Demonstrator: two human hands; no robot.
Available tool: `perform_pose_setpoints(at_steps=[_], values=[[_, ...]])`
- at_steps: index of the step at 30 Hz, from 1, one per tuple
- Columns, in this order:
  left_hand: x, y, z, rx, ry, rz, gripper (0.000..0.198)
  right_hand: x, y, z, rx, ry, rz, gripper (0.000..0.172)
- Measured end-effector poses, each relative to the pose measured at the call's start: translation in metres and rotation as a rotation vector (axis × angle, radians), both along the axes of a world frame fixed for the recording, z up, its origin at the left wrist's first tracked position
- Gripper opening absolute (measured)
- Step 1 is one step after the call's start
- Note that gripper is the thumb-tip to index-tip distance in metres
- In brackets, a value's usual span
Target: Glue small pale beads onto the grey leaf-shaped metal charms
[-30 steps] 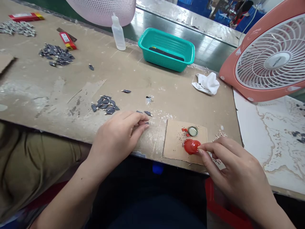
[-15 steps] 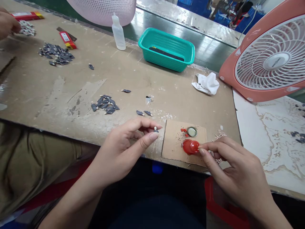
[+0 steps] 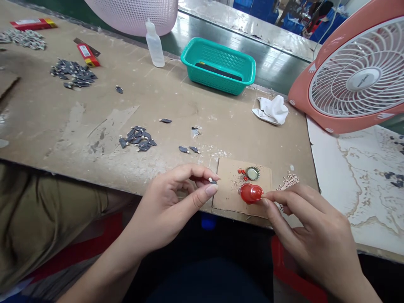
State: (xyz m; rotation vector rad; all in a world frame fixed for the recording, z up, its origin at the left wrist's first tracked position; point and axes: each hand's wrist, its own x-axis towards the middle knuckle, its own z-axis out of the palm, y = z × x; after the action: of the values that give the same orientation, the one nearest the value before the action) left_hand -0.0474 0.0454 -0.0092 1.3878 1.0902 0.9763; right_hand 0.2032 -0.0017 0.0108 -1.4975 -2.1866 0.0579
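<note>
My left hand [image 3: 176, 202] is raised just off the table's near edge, thumb and forefinger pinched on a small dark piece [image 3: 213, 181] with a pale bead at its end. My right hand [image 3: 312, 227] has thumb and forefinger pinched against the right side of a small red cap [image 3: 251, 192]. The cap rests on a brown cardboard square [image 3: 230, 198]. A metal bottle cap [image 3: 253, 173] lies beside a few red bits just above it. Two more dark pieces [image 3: 188, 149] lie on the table behind my left hand.
A small heap of dark pieces [image 3: 138, 138] lies at centre left, a bigger heap [image 3: 73, 73] far left. A teal basket [image 3: 218, 64], a squeeze bottle [image 3: 154, 40], a white rag [image 3: 271, 110] and a pink fan [image 3: 353, 71] stand behind. Tiny pale beads [image 3: 288, 181] lie beside the cardboard.
My left hand picked a small dark piece off the table and carried it right, toward the cardboard. Another person's hand showed at far left half a second ago and is gone. My right hand barely moved.
</note>
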Motion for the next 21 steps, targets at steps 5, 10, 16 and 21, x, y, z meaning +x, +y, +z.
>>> perform_pose_setpoints(at_steps=[5, 10, 16, 21], values=[[0.006, -0.006, 0.002, -0.084, -0.084, 0.008, 0.006, 0.002, -0.012, 0.005, -0.116, 0.369, -0.184, 0.006], [0.022, -0.015, 0.003, -0.262, -0.3, -0.063, 0.008, -0.002, -0.015, -0.004, -0.329, 0.995, -0.266, 0.012], [0.041, -0.022, 0.009, -0.373, -0.444, -0.085, 0.014, -0.016, -0.014, -0.003, -0.501, 1.319, -0.194, 0.024], [0.051, -0.03, 0.011, -0.476, -0.509, -0.119, 0.017, -0.026, -0.02, 0.001, -0.503, 1.341, -0.221, 0.032]])
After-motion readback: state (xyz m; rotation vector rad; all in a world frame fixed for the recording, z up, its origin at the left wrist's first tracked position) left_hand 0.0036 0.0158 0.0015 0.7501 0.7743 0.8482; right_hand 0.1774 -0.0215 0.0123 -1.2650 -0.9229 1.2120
